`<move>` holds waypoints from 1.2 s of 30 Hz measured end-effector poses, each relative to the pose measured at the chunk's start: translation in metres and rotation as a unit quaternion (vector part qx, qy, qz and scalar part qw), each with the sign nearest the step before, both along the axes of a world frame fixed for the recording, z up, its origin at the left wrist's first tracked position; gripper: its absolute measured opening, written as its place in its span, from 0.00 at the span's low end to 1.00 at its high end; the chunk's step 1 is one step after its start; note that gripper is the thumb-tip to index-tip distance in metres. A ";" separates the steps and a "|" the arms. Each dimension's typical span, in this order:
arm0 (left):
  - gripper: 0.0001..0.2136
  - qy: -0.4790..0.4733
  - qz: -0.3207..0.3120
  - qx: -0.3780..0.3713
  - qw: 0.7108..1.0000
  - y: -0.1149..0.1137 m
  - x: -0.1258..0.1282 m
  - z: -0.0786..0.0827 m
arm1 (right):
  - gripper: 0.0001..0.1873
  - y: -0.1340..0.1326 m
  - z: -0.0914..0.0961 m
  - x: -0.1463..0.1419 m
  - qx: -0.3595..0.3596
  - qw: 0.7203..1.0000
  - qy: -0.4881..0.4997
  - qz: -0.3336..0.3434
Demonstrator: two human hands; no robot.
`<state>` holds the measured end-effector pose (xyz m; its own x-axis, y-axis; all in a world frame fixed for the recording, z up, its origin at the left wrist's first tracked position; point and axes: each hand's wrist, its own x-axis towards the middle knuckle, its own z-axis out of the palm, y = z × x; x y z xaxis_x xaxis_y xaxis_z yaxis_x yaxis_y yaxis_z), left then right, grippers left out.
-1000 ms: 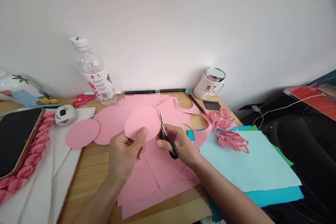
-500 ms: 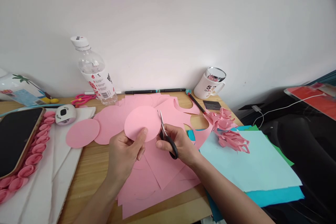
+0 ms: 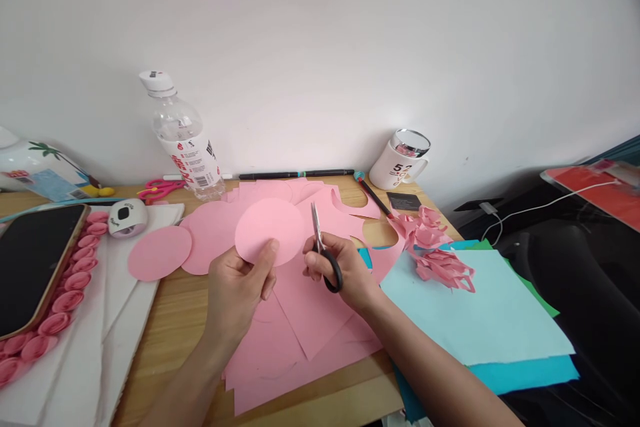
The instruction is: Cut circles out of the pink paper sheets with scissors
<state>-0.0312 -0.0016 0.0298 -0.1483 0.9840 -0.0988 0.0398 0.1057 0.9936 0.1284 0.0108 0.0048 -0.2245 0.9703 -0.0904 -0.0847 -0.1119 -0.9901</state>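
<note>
A round pink paper disc (image 3: 267,223) is pinched at its lower edge by my left hand (image 3: 243,283), thumb on top. In my right hand (image 3: 343,267) are scissors (image 3: 318,233) with black handles, their blades pointing up and nearly closed. The blades stand just right of the disc, apart from its edge. Beneath both hands lie several overlapping sheets of pink paper (image 3: 305,320). More pink paper circles (image 3: 160,253) rest to the left.
A plastic bottle (image 3: 187,140) and a white mug (image 3: 400,159) stand by the wall. Left are a phone (image 3: 37,267) and rolled pink paper flowers (image 3: 67,301) on white board. Crumpled pink scraps (image 3: 443,267) lie on light blue paper (image 3: 475,320) at right.
The scissors have moved a little right, away from the disc's edge, and their blades have closed further. The disc has shifted slightly left in my left hand's grip.
</note>
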 end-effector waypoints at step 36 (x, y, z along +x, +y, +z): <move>0.33 0.371 -0.229 0.072 0.897 0.018 0.004 -0.046 | 0.16 0.023 0.004 0.026 -0.089 0.960 0.098 -0.246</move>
